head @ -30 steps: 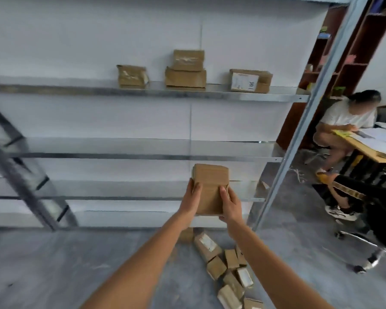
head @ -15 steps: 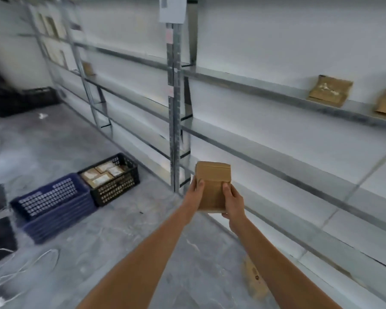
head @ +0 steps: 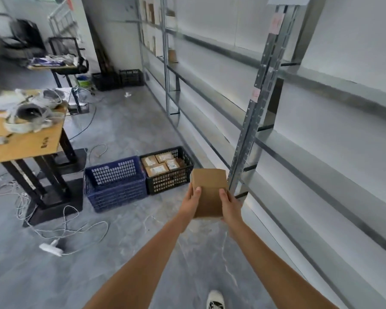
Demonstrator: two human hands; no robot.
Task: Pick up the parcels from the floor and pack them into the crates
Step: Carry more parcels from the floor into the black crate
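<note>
I see a plain brown cardboard parcel (head: 208, 192), rectangular, with no label on the face turned to me. It is held upright in the air, in front of me, above the grey floor (head: 125, 253). My left hand (head: 191, 202) grips its left edge with the thumb on the front face, and my right hand (head: 228, 205) grips its right edge in the same way; the fingers of both go behind the parcel.

Further away and to the left, two crates stand side by side on the floor, touching. The black crate (head: 168, 175) is the nearer one to the parcel and already has several labelled parcels inside. The blue crate (head: 114, 184) is on its left. Between my hands and the crates the floor is open. On the right, the metal shelving (head: 252, 134) runs along the wall, and its upright post is just beside the parcel. On the left stands a wooden table (head: 29, 139), with white cables (head: 65, 228) lying on the floor near its foot.
</note>
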